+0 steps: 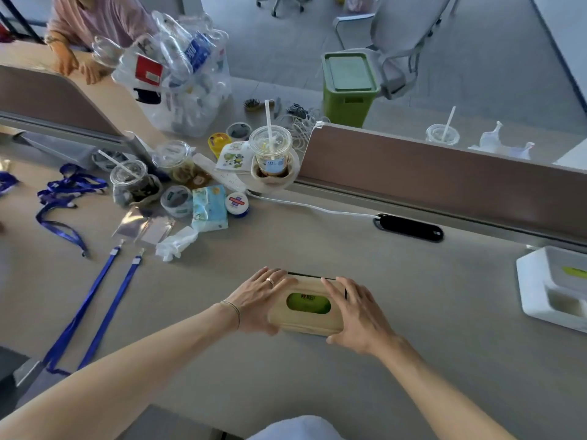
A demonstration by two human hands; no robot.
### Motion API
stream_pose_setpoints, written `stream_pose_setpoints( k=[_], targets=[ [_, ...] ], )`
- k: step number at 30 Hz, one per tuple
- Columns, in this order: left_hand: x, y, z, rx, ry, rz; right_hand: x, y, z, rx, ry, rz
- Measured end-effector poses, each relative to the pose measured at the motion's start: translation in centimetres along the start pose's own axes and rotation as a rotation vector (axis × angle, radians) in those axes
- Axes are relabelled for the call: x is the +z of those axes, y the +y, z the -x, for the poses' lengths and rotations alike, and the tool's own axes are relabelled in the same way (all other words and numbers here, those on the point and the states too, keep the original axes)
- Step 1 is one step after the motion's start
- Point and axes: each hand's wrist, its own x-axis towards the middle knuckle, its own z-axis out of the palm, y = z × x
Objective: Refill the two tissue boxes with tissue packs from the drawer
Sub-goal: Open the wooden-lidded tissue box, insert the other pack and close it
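A tissue box with a light wooden lid (306, 320) sits on the desk in front of me, and a green tissue pack (308, 303) shows through the lid's oval slot. My left hand (259, 300) grips the lid's left end and my right hand (357, 315) grips its right end, fingers spread over the top. A dark box edge shows behind the lid. At the right edge of the desk stands a white tissue box (540, 300), open at the top, with a bit of green pack (574, 272) inside. The drawer is out of view.
Clutter fills the desk's far left: drink cups with straws (270, 150), a blue tissue pack (209, 208), crumpled tissue (176, 242), blue lanyards (85, 309), a bag of plastic bottles (178, 74). Another person's hands rest on the partition top (77, 66). A brown divider (444, 182) runs behind the box.
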Motion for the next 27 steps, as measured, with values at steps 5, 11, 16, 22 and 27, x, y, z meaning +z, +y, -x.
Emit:
stream_pose_setpoints(
  k=[5, 11, 16, 22, 27],
  targets=[
    [0.1, -0.7, -0.4, 0.028, 0.008, -0.049, 0.2, -0.4, -0.2, 0.049, -0.004, 0.004],
    [0.1, -1.2, -0.8, 0.048, 0.02, -0.076, 0.3, -0.4, -0.3, 0.074, -0.015, 0.007],
    [0.0, -1.3, -1.2, 0.017, -0.029, 0.009, 0.1, -0.4, -0.5, 0.072, -0.031, -0.002],
    [-0.3, -1.0, -1.7, 0.02, -0.053, 0.097, -0.2, -0.2, -0.3, 0.06, -0.034, 0.017],
    [0.0, -1.4, -1.7, 0.034, -0.036, 0.109, -0.5, -0.1, -0.4, 0.051, -0.043, 0.02]
  ],
)
